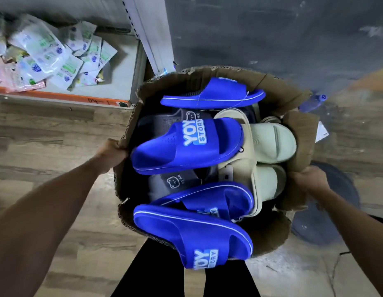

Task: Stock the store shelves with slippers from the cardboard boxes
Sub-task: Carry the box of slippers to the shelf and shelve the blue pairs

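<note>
An open cardboard box (pixel 297 144) hangs in front of me, above the floor, full of slippers. Several bright blue slippers (pixel 186 146) marked "YOY STORY" lie on top, with grey ones (pixel 177 183) under them and pale green and beige slippers (pixel 272 142) at the right side. My left hand (pixel 112 154) grips the box's left edge. My right hand (pixel 310 179) grips its right edge. My legs in black trousers show beneath the box.
A low shelf (pixel 64 96) with an orange front edge sits at the upper left, holding several plastic packets (pixel 46 56). A white shelf upright (pixel 152 33) rises beside it. Wood-look flooring lies below. A blue bottle (pixel 312 102) and a dark round object (pixel 327 211) are at the right.
</note>
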Action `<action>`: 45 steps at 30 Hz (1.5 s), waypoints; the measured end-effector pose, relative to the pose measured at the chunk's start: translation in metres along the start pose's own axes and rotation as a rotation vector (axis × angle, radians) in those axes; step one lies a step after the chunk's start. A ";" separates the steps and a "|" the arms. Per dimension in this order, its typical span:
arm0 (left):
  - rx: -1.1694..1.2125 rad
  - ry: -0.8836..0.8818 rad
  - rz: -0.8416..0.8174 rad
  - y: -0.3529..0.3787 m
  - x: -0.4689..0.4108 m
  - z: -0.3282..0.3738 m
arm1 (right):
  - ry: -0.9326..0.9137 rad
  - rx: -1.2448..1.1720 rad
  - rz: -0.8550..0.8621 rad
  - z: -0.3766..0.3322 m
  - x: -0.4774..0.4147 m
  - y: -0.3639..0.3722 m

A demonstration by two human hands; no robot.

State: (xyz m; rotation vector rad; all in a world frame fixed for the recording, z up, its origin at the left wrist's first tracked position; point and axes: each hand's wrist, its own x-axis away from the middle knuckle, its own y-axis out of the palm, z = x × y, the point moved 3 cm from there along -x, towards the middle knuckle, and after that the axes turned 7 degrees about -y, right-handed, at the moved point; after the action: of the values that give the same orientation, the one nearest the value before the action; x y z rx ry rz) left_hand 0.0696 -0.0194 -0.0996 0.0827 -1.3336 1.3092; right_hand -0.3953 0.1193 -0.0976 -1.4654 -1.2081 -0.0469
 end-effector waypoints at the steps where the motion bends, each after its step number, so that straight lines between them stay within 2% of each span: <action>1: 0.000 0.013 -0.004 -0.012 0.010 0.002 | -0.008 0.004 -0.023 -0.008 0.009 -0.007; 5: 0.054 0.010 0.006 -0.061 0.056 -0.014 | -0.055 0.012 -0.026 -0.027 0.059 -0.015; 9: 0.104 -0.031 0.031 -0.099 0.109 -0.036 | -0.010 -0.052 -0.059 -0.049 0.092 -0.020; 15: 0.170 -0.070 0.185 -0.152 0.149 -0.059 | -0.212 0.030 -0.052 -0.117 0.108 -0.052; 18: 0.202 -0.056 0.244 -0.184 0.172 -0.063 | -0.382 0.123 -0.074 -0.163 0.121 -0.074; 22: 0.241 -0.117 0.298 -0.206 0.216 -0.082 | -0.428 0.153 -0.094 -0.188 0.130 -0.088; 27: 0.320 -0.280 0.366 -0.173 0.271 -0.131 | -0.482 0.291 -0.135 -0.189 0.132 -0.067; 31: 0.387 -0.469 0.406 -0.131 0.320 -0.173 | -0.550 0.400 -0.252 -0.200 0.139 -0.053; 37: 0.635 -0.678 0.514 -0.055 0.397 -0.242 | -0.799 0.632 -0.391 -0.252 0.171 -0.011; 45: 0.963 -0.949 0.645 0.032 0.497 -0.304 | -1.135 0.929 -0.511 -0.308 0.235 0.091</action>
State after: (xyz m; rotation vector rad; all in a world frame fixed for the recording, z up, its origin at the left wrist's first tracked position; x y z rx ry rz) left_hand 0.0965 0.5138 0.1362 1.1285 -1.3767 2.5724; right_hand -0.0471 0.0544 0.0845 -0.2382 -2.0665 0.9820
